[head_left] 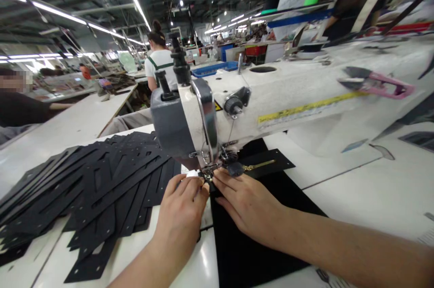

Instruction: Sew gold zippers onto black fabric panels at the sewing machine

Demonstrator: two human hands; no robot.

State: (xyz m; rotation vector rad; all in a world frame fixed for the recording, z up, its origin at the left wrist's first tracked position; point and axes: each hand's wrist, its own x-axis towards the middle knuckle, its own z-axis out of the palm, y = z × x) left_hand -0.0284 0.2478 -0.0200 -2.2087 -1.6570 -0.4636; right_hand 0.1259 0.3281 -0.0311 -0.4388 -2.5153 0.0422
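My left hand (183, 211) is at the left of the sewing machine's presser foot (207, 174), fingers bent and thumb drawn in against them. What its fingertips pinch, if anything, is hidden. My right hand (251, 202) lies palm down, fingers stretched toward the foot, on a black panel (251, 256). This panel runs under the machine arm and down to the front edge of the view. A black strip (280, 159) with small holes lies beyond the right hand. The white sewing machine (230, 93) has its grey head right above my fingertips.
To the left lies a spread pile of black cut strips (101, 184) with punched holes. Pink-handled shears (376, 82) and a yellow measuring tape (312, 106) are on the machine arm. Behind stand a blue basket (215, 68), another worktable (64, 120) and two people at work.
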